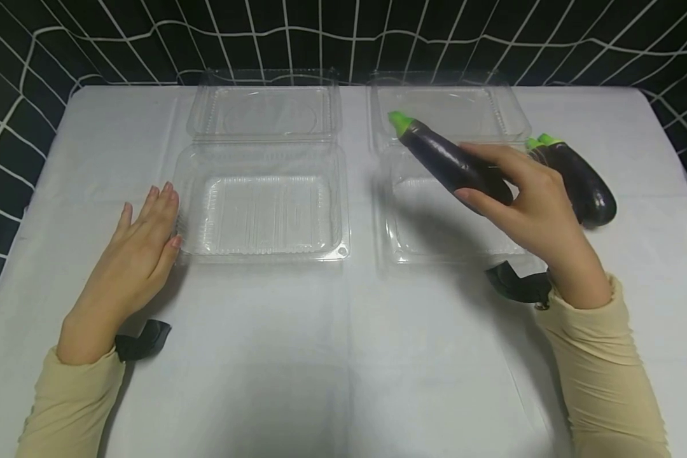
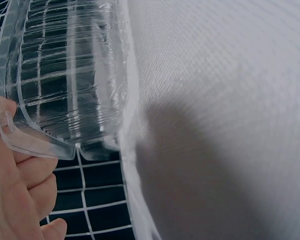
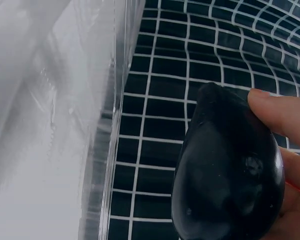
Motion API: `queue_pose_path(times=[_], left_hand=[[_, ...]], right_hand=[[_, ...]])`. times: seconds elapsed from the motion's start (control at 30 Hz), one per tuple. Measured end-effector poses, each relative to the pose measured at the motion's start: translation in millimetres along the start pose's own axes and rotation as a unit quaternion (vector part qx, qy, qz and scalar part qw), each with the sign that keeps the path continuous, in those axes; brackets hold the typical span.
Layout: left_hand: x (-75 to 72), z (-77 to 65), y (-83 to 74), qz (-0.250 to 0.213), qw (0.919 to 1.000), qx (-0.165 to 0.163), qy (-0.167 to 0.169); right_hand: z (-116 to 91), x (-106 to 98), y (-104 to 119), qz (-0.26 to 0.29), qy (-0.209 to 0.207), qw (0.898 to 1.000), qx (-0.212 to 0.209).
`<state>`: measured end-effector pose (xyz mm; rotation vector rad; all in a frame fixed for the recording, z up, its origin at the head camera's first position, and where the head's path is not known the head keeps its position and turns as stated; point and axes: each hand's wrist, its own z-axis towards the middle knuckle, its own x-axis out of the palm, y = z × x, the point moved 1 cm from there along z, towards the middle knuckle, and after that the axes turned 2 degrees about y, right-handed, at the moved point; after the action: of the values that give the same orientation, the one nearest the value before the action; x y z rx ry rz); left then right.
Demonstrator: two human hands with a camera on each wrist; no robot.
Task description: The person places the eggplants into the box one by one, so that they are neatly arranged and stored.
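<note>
Dark purple and glossy, the held eggplant [image 1: 449, 160] points its green stem end away from the person and to the left, with its long axis running on a slant back to the rounded thick end at the palm side. In the right wrist view that blunt end faces the camera.

The right hand [image 1: 541, 200] is parted about as wide as the eggplant's thick body and grips it there, thumb on the near side and fingers on the far side. The eggplant reaches forward and left out of this grip, its stem well apart from the fingertips. Beneath the grip and to its left, the right clear container [image 1: 415, 248] stands with its lid folded back beyond the hand. More eggplants [image 1: 586, 184] lie on the other side, just to the right of the gripping hand and partly behind it, two green stems showing.

Far to the left of this grip, the left hand [image 1: 131, 261] has its fingers stretched out, holds nothing, and touches the side of the left clear container [image 1: 266, 216]. This one also has its lid laid back, and sits on the white tablecloth [image 1: 275, 356] between the two hands.
</note>
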<state>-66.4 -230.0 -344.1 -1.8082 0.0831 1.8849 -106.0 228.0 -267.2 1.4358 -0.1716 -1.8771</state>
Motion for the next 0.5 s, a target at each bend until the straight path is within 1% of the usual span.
queue_pose_path(times=[0.27,0.4,0.5], left_hand=[[-0.1,0.2,0.6,-0.002,1.0,-0.004,0.003],[0.1,0.1,0.9,-0.002,1.0,-0.005,0.004],[0.1,0.0,0.8,-0.002,1.0,-0.006,0.004]], right_hand=[[3,7,7,0.007,0.017,1.0,-0.014],[5,10,13,0.018,0.029,0.999,-0.025],[5,13,17,0.017,0.035,0.999,-0.036]])
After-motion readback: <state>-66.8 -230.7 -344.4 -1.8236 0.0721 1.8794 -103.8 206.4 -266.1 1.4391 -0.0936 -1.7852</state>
